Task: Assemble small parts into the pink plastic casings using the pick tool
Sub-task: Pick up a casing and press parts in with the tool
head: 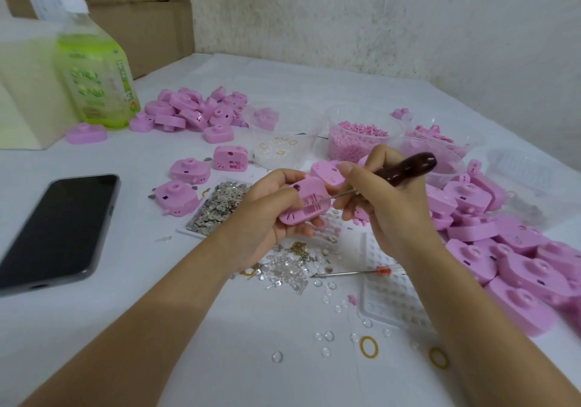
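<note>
The pink casing (pixel 301 202) sits clamped in the left hand (pixel 267 215), open side up, above the middle of the surface (pixel 220 328). The right hand (pixel 377 205) is closed around the pick tool (pixel 396 174) by its dark handle, the metal tip lying in the casing's slotted recess. This looks like the seating step: a small part being pushed home, though the part itself is too small to make out. Next likely calls for fine pressure without slipping. Left of the casing lie metal clips (pixel 217 205) and a phone (pixel 59 227); right, a heap of casings (pixel 503 249); beyond it, tubs of pink bits (pixel 355 142) and a bare stained wall (pixel 377 13).
</note>
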